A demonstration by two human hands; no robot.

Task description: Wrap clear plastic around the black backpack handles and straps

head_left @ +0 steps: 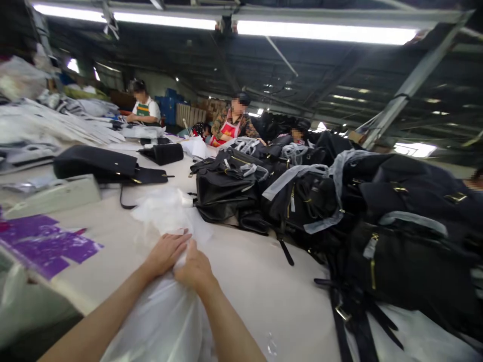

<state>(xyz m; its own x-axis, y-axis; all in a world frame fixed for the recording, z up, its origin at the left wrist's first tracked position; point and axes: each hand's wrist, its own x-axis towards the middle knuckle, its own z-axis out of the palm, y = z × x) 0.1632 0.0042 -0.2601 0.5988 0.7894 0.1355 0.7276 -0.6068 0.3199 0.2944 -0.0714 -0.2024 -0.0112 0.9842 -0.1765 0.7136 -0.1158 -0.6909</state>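
Note:
Thin white translucent plastic (166,319), which looks like a bag, runs from the front edge of the table up to a crumpled bunch of white sheeting (160,211). My left hand (168,254) presses its fingers together on the bunched part. Close against it, my right hand (194,269) grips the same plastic, thumb on top. What lies inside the folds cannot be made out. Just beyond the bunch, a black strap (126,198) hangs from a black bag (98,163) lying on the pale table (264,281).
Black backpacks (302,196) with gold zips and wrapped handles are heaped along the right. Purple tape (53,244) covers the table's left edge, near a pale panel (56,196). Across the table are a co-worker in a red apron (228,130) and another in green (143,111).

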